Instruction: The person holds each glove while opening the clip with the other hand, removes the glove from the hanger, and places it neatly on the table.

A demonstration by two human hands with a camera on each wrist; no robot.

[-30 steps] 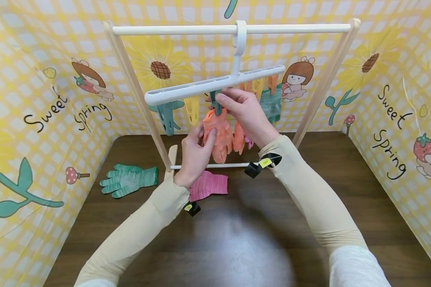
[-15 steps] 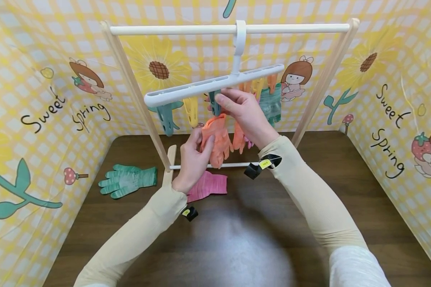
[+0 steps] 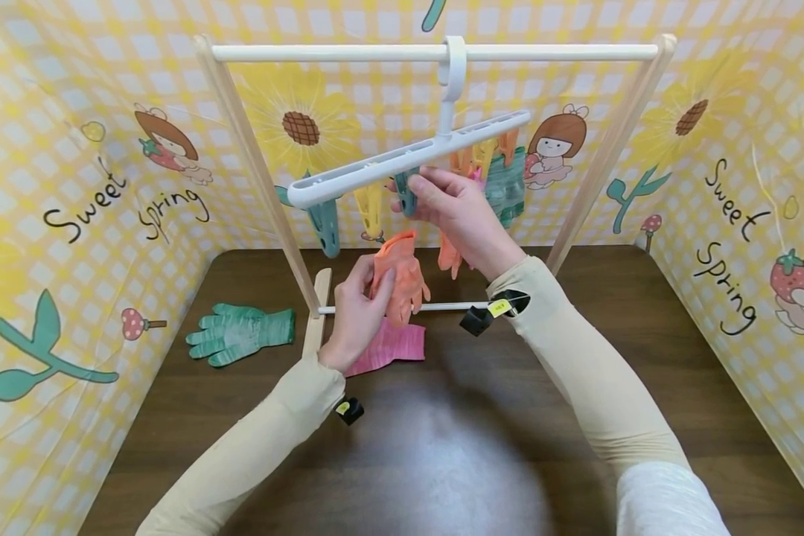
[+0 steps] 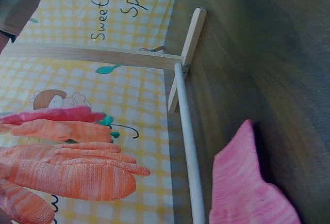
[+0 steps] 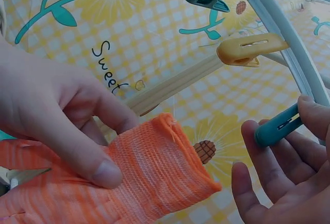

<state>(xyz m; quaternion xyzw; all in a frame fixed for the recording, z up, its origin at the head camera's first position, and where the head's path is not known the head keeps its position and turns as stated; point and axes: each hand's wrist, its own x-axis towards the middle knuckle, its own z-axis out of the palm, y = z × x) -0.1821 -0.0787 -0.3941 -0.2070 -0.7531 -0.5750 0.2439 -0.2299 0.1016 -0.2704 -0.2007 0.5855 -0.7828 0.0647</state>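
Observation:
My left hand holds an orange knit glove between thumb and fingers. The glove's cuff points up, its fingers dangle, and in the right wrist view the cuff edge is apart from the clips. A teal clothespin is pinched by my right hand under the white hanger bar. Left of it along the bar hang a yellow clothespin and another teal clothespin, both with nothing in them. Behind my right hand, a second orange glove hangs lower, partly hidden.
The hanger hooks over the top rail of a wooden rack. A green striped glove hangs at its far end from orange clips. On the dark table lie a green glove and a pink glove, the latter partly behind my left hand.
The orange glove has come down from the teal clothespin with my left hand, leaving a gap. My right hand stays on the clothespin, while the hanger's near end has swung slightly right.

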